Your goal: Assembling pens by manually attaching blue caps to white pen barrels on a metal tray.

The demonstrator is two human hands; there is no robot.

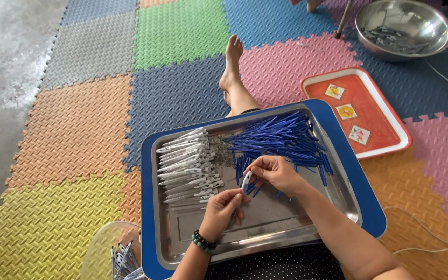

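A steel tray with a blue rim (149, 207) rests on my lap. On its left lies a row of several white pen barrels (185, 166); at its back right is a heap of blue pen refills (281, 137). My left hand (223, 207), with a dark bead bracelet at the wrist, and my right hand (273, 173) meet over the tray's middle. Both pinch one white pen barrel (246, 181) between their fingertips, with loose blue refills just beneath it.
Coloured foam mats cover the floor; bare concrete lies at the left. An orange tray with a white rim (385, 150) sits to the right. A steel bowl (403, 26) with dark parts stands at the back right. A clear container of pens (115, 256) is at the bottom left. A white cord (431, 228) trails on the right.
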